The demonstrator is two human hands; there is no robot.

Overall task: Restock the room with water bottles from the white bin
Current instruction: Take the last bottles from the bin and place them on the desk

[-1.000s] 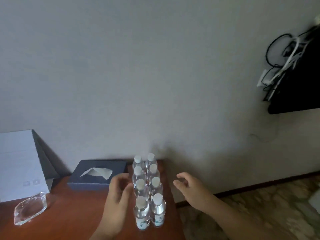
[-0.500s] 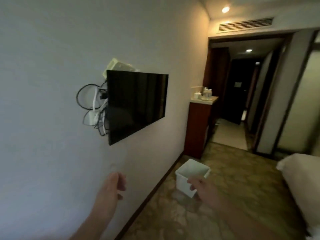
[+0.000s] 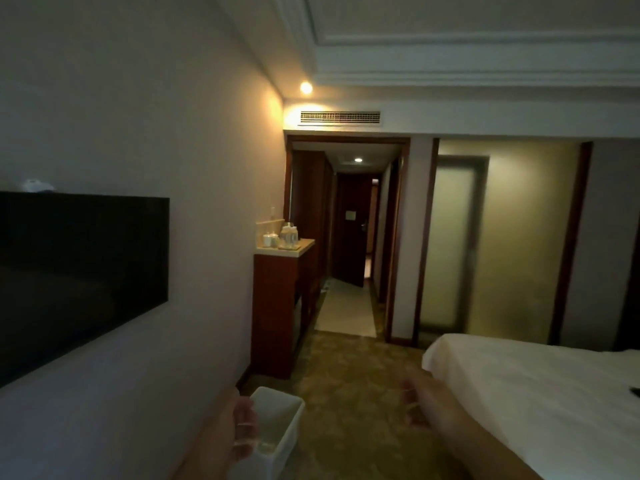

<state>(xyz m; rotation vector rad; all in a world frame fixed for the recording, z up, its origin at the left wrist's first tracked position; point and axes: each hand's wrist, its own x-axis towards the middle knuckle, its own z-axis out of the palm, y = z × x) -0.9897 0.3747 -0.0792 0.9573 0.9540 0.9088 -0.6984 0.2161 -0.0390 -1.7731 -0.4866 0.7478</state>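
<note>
White plastic bin (image 3: 277, 431): rectangular, open-topped, standing on the patterned carpet (image 3: 346, 393) close to the left wall, low in my view. I can't make out any bottles inside; the interior looks pale and bare as far as I can see.
Left hand (image 3: 242, 431): fingers loosely curled, nothing held. It overlaps the bin's near-left rim, so I can't tell whether it hangs above the rim or touches it.
Right hand (image 3: 419, 407): relaxed, fingers slack and empty, out over the carpet between the bin and the white bed (image 3: 536, 393), well apart from the bin.
Key relation: the bin sits just right of and below my left hand, its long side running away from me along the wall. I judge the left is the nearer hand; the right would have to cross leftward.
Restock spot: a dark wooden cabinet (image 3: 277, 306) further along the same wall carries what look like clear bottles and cups (image 3: 282, 237), too small to be sure.
Step in hand: I judge it's a reach down to the bin.
</note>
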